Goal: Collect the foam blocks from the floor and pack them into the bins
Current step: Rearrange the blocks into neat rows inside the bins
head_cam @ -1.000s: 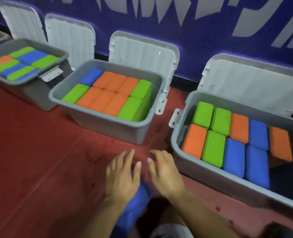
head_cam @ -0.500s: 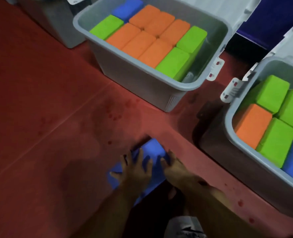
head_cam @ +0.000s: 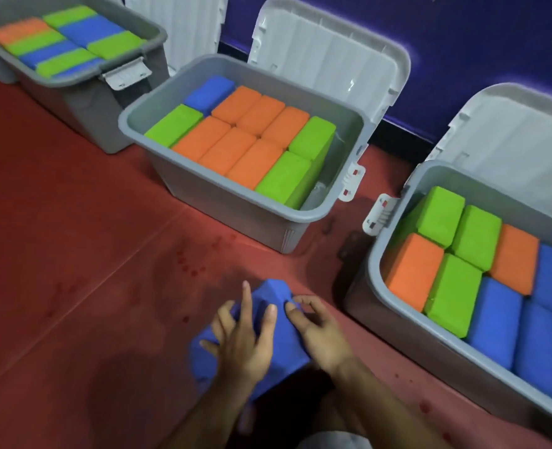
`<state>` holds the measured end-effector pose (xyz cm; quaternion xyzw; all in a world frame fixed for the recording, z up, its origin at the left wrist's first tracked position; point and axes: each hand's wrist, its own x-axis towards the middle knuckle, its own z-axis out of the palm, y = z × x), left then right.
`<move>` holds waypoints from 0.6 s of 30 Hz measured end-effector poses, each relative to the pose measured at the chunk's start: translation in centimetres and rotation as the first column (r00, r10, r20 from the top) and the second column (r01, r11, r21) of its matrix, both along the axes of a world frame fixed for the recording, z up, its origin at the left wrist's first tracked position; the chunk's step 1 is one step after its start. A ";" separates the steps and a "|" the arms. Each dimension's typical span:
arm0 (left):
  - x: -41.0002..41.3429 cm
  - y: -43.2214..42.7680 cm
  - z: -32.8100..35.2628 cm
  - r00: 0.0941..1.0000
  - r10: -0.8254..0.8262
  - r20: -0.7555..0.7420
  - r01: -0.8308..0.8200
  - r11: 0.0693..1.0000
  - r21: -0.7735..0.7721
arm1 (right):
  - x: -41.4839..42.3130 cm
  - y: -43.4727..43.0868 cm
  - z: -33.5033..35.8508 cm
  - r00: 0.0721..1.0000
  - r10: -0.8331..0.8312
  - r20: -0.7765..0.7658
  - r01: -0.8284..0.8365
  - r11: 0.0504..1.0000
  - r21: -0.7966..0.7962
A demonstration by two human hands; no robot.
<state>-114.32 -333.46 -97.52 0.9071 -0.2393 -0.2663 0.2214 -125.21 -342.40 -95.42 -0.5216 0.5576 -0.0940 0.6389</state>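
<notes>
A blue foam block (head_cam: 270, 294) is tilted up off the red floor near the bottom middle, its far corner raised. My left hand (head_cam: 242, 335) lies over its top with fingers spread and gripping, and my right hand (head_cam: 320, 332) holds its right side. Three grey bins stand beyond it. The right bin (head_cam: 373, 264) holds green, orange and blue blocks. In the middle bin (head_cam: 235, 202) sit mostly orange blocks with green ones and one blue. The left bin (head_cam: 73, 82) is packed with green, blue and orange blocks.
White hinged lids (head_cam: 326, 53) stand open behind the bins against a blue wall (head_cam: 462, 43). Red floor (head_cam: 57, 254) stretches to the left of my hands. White latches (head_cam: 352, 183) stick out between the middle and right bins.
Both hands came down onto the blue block on the floor, closed on it and tipped it up. The camera dipped down, then rose back toward the bins.
</notes>
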 end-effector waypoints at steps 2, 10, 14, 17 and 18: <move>0.2 -1.7 2.9 0.997 -0.073 -0.037 0.069 0.994 -0.087 | -0.6 -1.2 3.4 0.996 -0.024 0.083 0.029 0.998 -0.056; -3.5 -7.3 15.8 0.966 -0.237 -0.102 0.136 0.805 -0.577 | -5.2 -4.6 18.1 0.952 -0.081 0.295 0.160 0.954 -0.254; -6.0 -10.1 22.4 0.906 -0.422 -0.030 0.289 0.670 -0.684 | -9.1 -5.4 25.2 0.954 -0.076 0.289 0.205 0.870 -0.448; -9.1 -12.9 27.9 0.825 -0.554 0.110 0.437 0.502 -0.746 | -12.9 -5.7 30.5 0.948 -0.165 0.271 0.299 0.755 -0.583; -10.3 -13.7 29.3 0.796 -0.587 0.148 0.471 0.446 -0.761 | -14.2 -5.8 31.8 0.941 -0.208 0.268 0.333 0.715 -0.615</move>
